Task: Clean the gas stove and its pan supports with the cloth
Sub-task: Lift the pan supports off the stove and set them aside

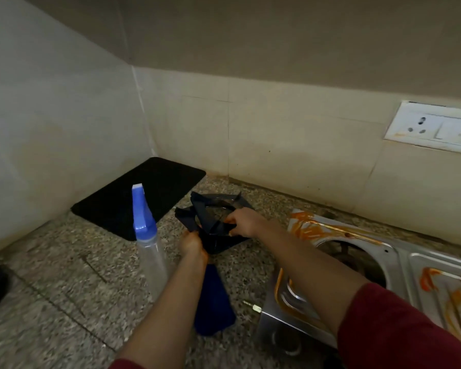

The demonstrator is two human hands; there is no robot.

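Steel streaked with orange smears: the gas stove [399, 265] at your right looks unwiped. Your left hand [191, 245] clutches the blue cloth [214, 299], which trails beneath your wrist; your right hand [244, 222] curls around a black pan support [197, 206] tilted up on the granite counter [64, 275]. A wide wiping stroke could topple the spray bottle [147, 235] standing just beside your left forearm.

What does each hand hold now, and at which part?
The right hand grips the black pan support at its right side. The left hand holds the blue cloth by its upper end.
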